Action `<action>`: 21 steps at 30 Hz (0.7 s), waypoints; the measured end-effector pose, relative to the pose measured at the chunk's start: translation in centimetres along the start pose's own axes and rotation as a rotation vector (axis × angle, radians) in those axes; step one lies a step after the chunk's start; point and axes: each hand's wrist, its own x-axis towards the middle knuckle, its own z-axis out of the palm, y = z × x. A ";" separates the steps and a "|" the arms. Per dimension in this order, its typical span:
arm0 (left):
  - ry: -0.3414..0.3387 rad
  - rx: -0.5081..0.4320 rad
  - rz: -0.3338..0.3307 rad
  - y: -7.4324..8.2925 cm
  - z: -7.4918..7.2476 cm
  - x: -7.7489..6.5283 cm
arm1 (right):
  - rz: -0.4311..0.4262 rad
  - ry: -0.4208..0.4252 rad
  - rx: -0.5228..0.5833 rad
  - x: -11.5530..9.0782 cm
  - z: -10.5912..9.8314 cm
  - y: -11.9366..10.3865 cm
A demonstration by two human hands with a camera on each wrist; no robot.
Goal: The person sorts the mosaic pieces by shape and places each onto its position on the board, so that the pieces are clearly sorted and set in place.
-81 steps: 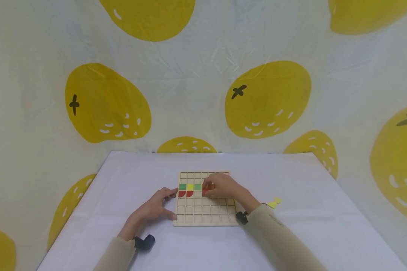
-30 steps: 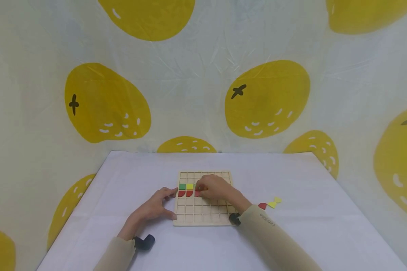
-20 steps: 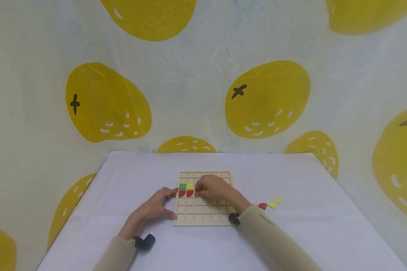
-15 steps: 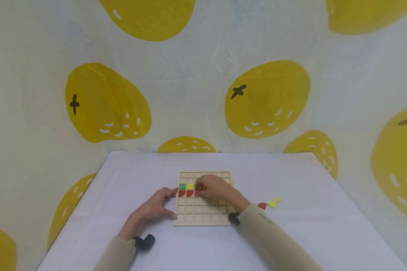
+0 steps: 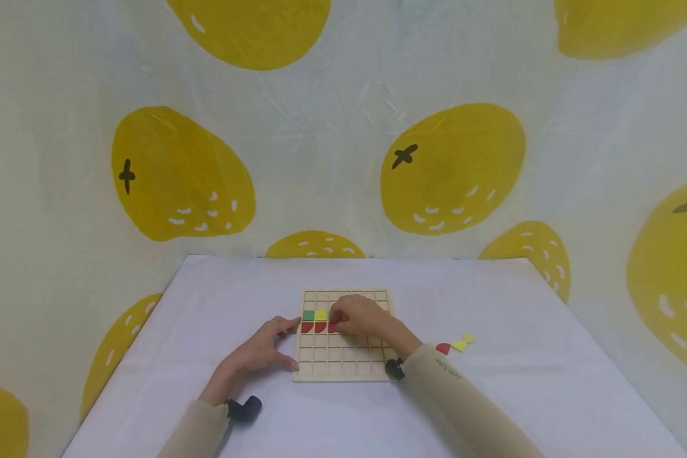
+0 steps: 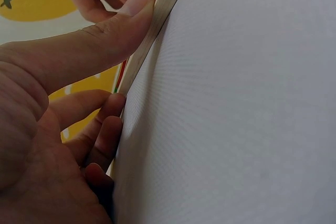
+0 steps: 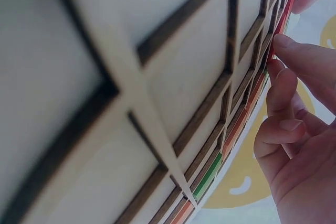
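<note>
A wooden grid board point(image 5: 341, 371) lies on the white table. My right hand point(image 5: 362, 316) pinches a red quarter-circle tile point(image 5: 332, 327) at the third cell of its row, thumb and fingertips right at the board in the right wrist view. Left of it sit two red quarter-circle tiles point(image 5: 320, 327), with a green square tile point(image 5: 308, 315) and a yellow square tile point(image 5: 320, 315) in the row behind. Part of that back row is hidden by the right hand. My left hand point(image 5: 260, 346) rests thumb and fingertips against the board's left edge point(image 6: 157, 22), fingers spread.
To the right of the board, beside the right sleeve, lie a red tile point(image 5: 443, 348) and yellow tiles point(image 5: 459, 346). More green point(image 7: 208, 176) and orange tiles point(image 7: 234, 132) show along the back row in the right wrist view. A fruit-patterned sheet point(image 5: 320, 159) hangs behind the table.
My right hand has shifted left by about one column with the red quarter-circle tile, then stayed nearly still. The red tile beside the sleeve has come into view. My left hand has not moved.
</note>
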 end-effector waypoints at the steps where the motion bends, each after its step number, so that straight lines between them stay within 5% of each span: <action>1: 0.000 0.003 0.004 0.0 0.0 0.0 | -0.002 -0.001 -0.001 0.0 0.0 0.0; 21: -0.009 0.026 0.032 -0.1 -0.1 0.0 | -0.005 -0.007 0.011 0.2 0.1 0.3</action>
